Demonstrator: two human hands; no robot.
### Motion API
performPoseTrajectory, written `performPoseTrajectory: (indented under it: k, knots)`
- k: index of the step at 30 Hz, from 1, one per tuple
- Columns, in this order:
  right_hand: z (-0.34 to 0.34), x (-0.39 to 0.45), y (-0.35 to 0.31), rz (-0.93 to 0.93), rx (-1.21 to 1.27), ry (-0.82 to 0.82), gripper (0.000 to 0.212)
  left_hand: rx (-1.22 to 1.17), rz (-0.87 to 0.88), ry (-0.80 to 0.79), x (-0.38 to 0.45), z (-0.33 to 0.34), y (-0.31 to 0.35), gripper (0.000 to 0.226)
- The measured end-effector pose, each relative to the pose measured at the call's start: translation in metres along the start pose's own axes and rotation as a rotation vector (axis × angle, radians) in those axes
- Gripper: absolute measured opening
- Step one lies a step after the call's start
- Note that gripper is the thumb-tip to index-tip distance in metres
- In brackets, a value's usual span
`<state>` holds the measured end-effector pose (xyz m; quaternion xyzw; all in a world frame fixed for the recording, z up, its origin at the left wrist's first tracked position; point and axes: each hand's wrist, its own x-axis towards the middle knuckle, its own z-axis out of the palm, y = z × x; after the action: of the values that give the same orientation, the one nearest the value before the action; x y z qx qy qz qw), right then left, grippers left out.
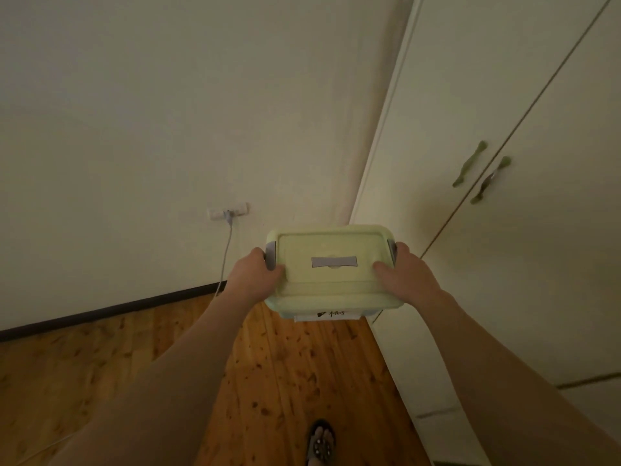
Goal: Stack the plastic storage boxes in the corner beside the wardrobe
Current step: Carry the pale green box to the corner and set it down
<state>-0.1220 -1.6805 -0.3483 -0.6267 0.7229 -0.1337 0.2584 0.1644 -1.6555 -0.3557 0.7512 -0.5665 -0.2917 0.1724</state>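
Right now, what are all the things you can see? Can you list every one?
storage box: one, pale green with grey clips and a grey lid handle, held up in front of the corner
label: one, white with dark marks, on the box's near side
wardrobe: one, cream, on the right
door handles: two, green, on the wardrobe doors
wall socket: one, white, low on the wall
cable: one, grey, hanging from the socket to the floor
floor: wooden, brown
skirting board: one, dark, along the wall's foot
sandalled foot: one, at the bottom
left hand: grips the box's left end
right hand: grips the box's right end
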Motion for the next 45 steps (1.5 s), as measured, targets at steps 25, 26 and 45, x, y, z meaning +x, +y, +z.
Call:
performPoseTrajectory:
  k: [25,26,45]
  knots:
    - [0.043,0.21,0.049,0.094,-0.025,-0.17,0.065,0.008,-0.203,-0.141,0.18,0.097,0.027,0.041]
    - [0.049,0.216,0.05,0.108,-0.024,-0.174,0.065,0.0,-0.205,-0.15,0.188,0.1,0.023,0.042]
    - [0.159,0.326,0.073,0.23,-0.015,-0.179,0.07,-0.083,-0.247,-0.259,0.317,0.186,-0.05,0.06]
